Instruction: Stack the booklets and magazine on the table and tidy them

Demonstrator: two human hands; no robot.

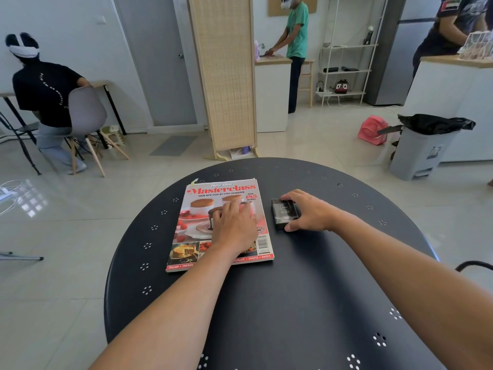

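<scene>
Bright tiled room w/ other people busy at counters in the bkgd; up front, a round black perforated metal table (306, 289).

Right hand (310, 213): fingers (289, 196) curl over the far edge of a small dark glossy booklet (283, 212), thumb on the near edge, so it's pinched btwn them, flat on the table, not lifted yet by the look of it.

Left hand (234, 225): fingers laid flat and fairly close together, palm down, holding nothing, just resting on the cover of the red-and-white glossy cookbook magazine (213, 228). A pale edge peeks out under the magazine's top-left corner, so probably more booklets beneath; can't tell how many.

Small booklet sits just beside the magazine's right edge, not touching.

Risks, as I read it: both covers are slick, so the little one could slide off once placed on top. Left hand covers the landing spot and needs to clear. Pushing on the magazine could skew whatever's under it.
</scene>
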